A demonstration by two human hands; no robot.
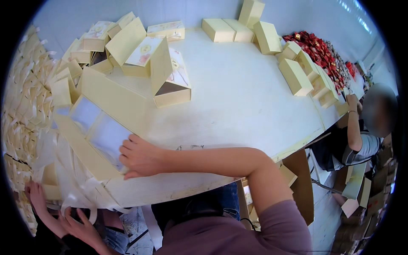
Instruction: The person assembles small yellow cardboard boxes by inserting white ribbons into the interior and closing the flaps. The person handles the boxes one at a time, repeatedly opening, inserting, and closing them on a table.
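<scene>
My right hand (142,156) reaches across from the right, its fingers curled over the near right end of an open cream gift box (75,142). The box lies at the table's left edge, its white interior (104,134) showing, divided into sections. Its wide cream flap (117,102) is spread out on the far side. My left hand is out of view. Beside the box, at lower left, a co-worker's two hands (78,225) are among white ribbons (80,187).
Cream boxes (127,40) pile at the far left; one stands partly open (172,80). Several closed boxes (295,76) line the far right, beside a heap of red packets (316,51). Another person (361,140) sits at right. A brown carton (299,182) stands below the table edge.
</scene>
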